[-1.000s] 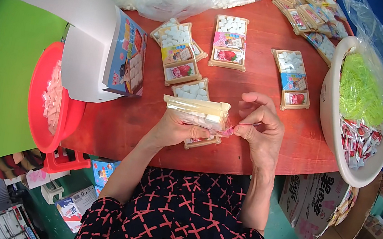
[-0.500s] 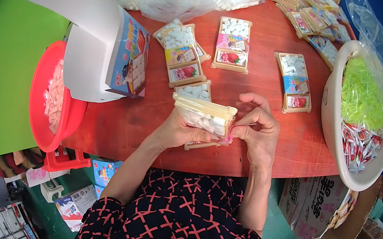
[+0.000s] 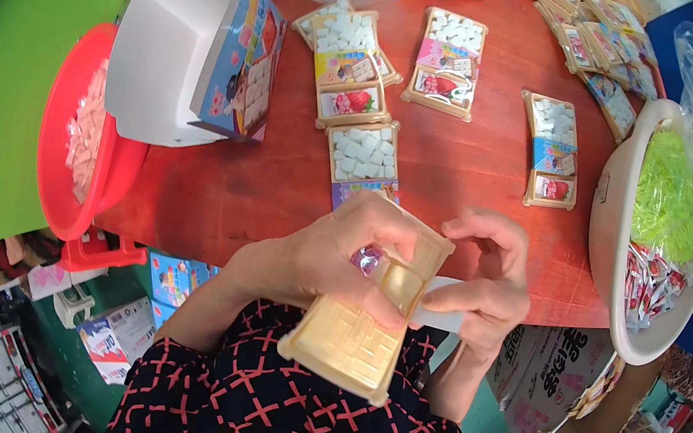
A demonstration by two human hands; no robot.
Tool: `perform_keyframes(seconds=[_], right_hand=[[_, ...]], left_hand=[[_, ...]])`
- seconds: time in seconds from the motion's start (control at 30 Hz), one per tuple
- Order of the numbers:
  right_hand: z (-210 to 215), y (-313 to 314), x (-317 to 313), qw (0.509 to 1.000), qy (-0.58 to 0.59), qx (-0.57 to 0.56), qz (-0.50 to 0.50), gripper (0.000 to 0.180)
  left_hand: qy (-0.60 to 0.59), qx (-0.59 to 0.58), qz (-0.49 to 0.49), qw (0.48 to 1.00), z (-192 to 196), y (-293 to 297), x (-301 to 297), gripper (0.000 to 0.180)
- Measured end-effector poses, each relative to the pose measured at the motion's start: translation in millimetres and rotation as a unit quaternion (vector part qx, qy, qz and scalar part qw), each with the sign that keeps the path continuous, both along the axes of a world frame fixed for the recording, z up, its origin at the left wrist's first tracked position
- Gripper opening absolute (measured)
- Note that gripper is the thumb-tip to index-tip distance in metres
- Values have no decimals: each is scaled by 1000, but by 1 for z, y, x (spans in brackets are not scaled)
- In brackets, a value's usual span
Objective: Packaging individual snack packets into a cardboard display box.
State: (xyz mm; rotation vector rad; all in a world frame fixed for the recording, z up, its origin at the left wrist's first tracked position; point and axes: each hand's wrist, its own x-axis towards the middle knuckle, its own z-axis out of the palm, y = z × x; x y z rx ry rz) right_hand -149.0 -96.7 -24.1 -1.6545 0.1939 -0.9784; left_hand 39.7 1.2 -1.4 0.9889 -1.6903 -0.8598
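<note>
My left hand grips a tan plastic tray with moulded compartments, tilted up on end over my lap at the near edge of the red table. A small pink-wrapped piece shows under my left fingers at the tray's upper part. My right hand pinches the tray's right edge together with a strip of clear or white plastic. Several filled trays with white pieces and picture cards lie on the table beyond my hands.
A red basin of white pieces sits at the left. Beside it stands a white carton with a printed side. A cream bowl at the right holds green shreds and small packets. Clear bags lie at the back. Cardboard boxes stand below right.
The tray was held flat and low over the table edge. Now both hands have lifted it toward me and tipped it on end, showing its compartments.
</note>
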Motion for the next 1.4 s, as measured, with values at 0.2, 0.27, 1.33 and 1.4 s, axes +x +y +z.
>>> perform_keyframes(seconds=[0.2,0.27,1.33,1.4], right_hand=[[-1,11,3,991,-98,70,66,22],[9,12,9,996,-60,43,51,17],[6,11,15,991,4,96,89,29],[8,11,18,990,20,90,105,29]], left_hand=[[-14,-60,-5,998,6,-4,-1,29],[69,-66,48,994,-3,-2,-7,27],[58,-98,233,966,-10,6,-12,37],[95,-103,148,979,-14,4,-3,36]])
